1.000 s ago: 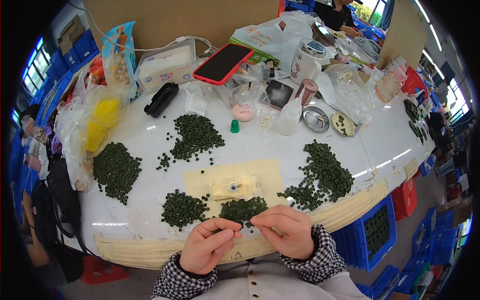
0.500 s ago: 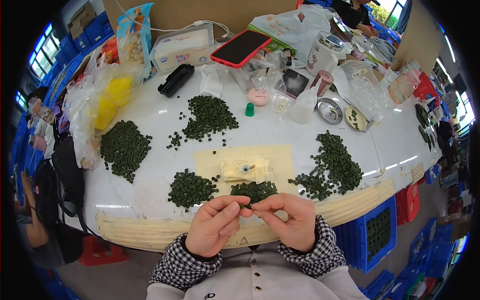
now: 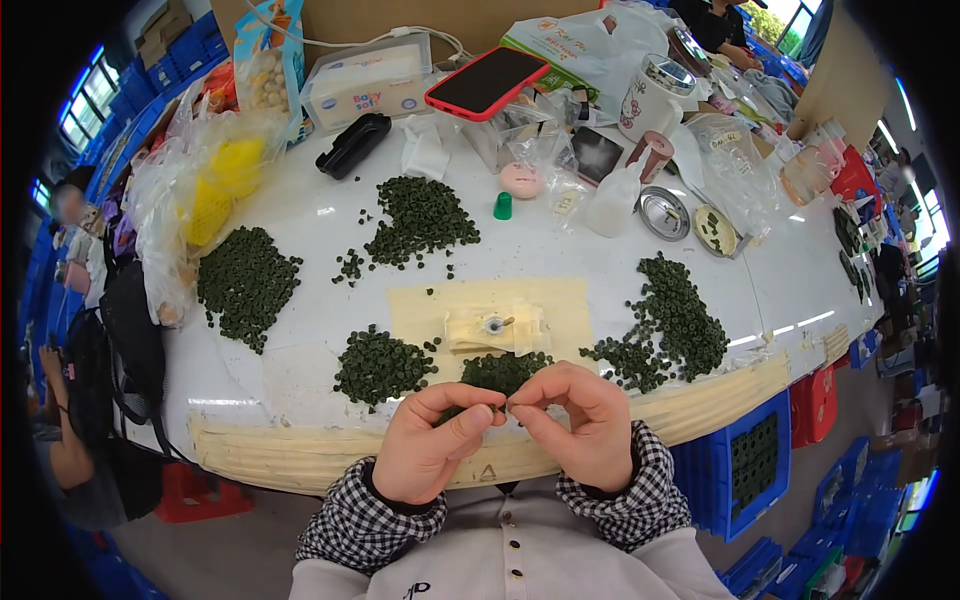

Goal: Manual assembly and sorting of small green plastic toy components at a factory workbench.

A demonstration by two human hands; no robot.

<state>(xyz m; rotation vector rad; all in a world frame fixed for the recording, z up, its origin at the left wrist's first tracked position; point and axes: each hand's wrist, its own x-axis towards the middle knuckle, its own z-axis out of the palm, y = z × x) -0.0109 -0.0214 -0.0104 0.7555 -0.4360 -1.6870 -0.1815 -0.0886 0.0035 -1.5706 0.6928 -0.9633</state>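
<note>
Thumb and forefinger of my left hand (image 3: 428,442) are pinched together, and those of my right hand (image 3: 577,428) meet them in front of my chest. Between the fingertips is a small dark green piece, mostly hidden by the fingers. Just beyond them lies a low pile of small dark green round pieces (image 3: 503,370), partly covered by my hands. Behind that pile, a small taped block with a metal centre (image 3: 493,327) is fixed on a sheet of yellowish tape (image 3: 415,300). More green piles sit to the left (image 3: 382,368) and right (image 3: 680,320) of my hands.
Farther piles of green pieces (image 3: 420,222) (image 3: 245,288) lie left of centre. A green thimble-like cap (image 3: 502,206), a red-cased phone (image 3: 487,84), a black case (image 3: 353,146), a white mug (image 3: 652,100) and round tins (image 3: 663,214) stand behind. Blue crates (image 3: 745,470) are below right.
The fingertips have shifted slightly upward and the hands have turned a little. Less of the piece between them shows. The view has tilted slightly; the piles look unchanged.
</note>
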